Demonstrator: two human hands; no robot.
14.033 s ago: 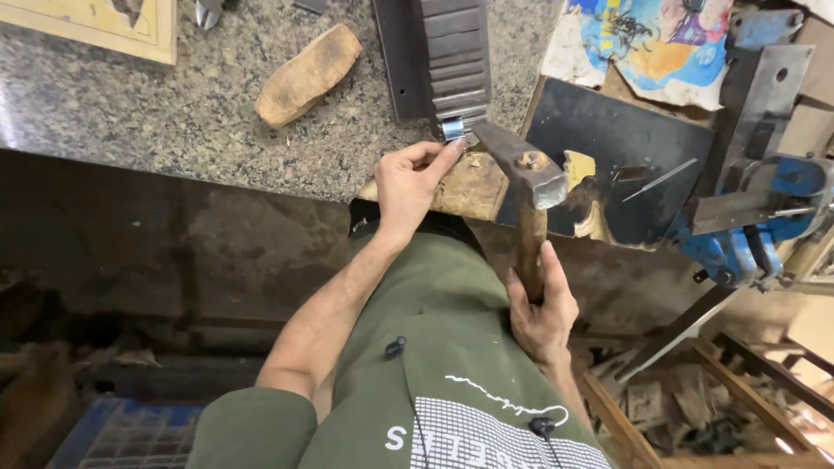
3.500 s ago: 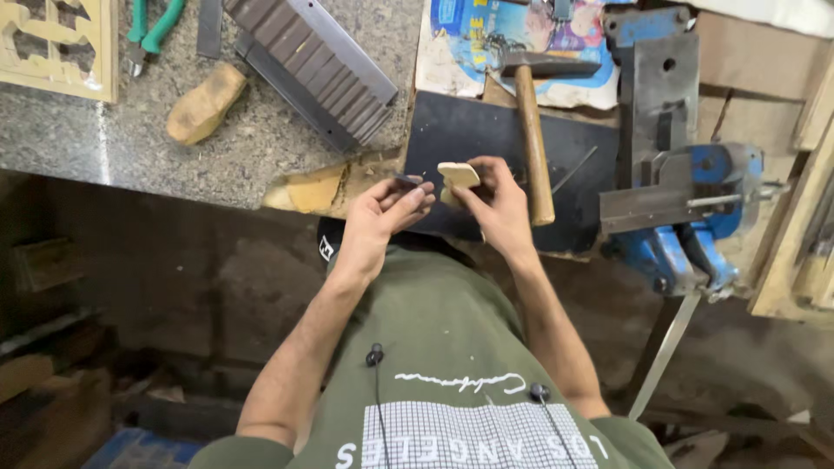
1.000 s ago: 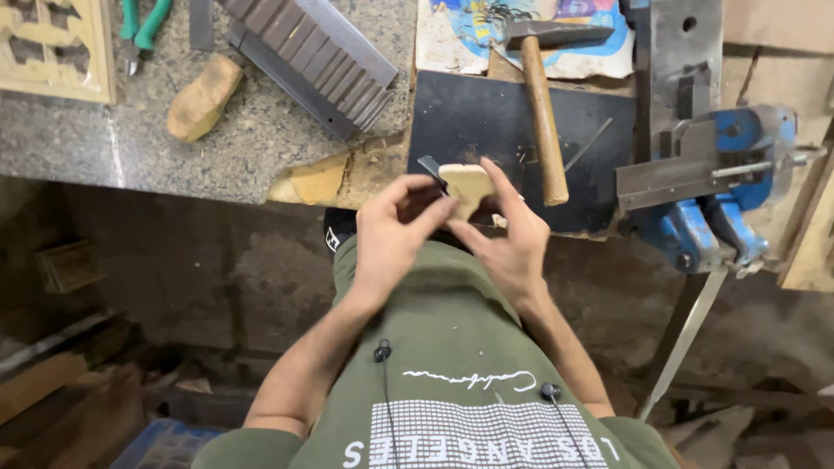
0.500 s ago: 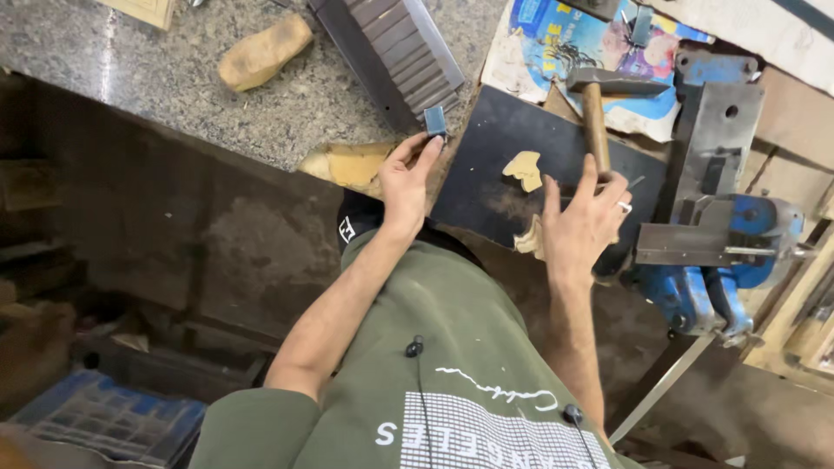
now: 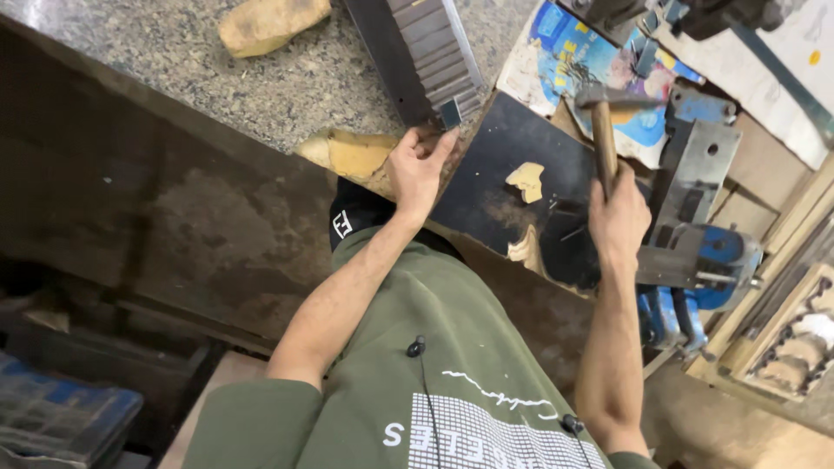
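granite bench (image 5: 287,82): right hand (image 5: 618,221) grips hammer (image 5: 605,130); left hand (image 5: 415,167) touches metal strip (image 5: 450,113).

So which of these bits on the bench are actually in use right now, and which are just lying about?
In use:
- hammer, gripped by the right hand
- small dark metal piece, at the left hand fingertips
- small carved wood piece on the black plate

Lying about:
- tan wood block on the granite top
- blue vise
- colourful printed sheet
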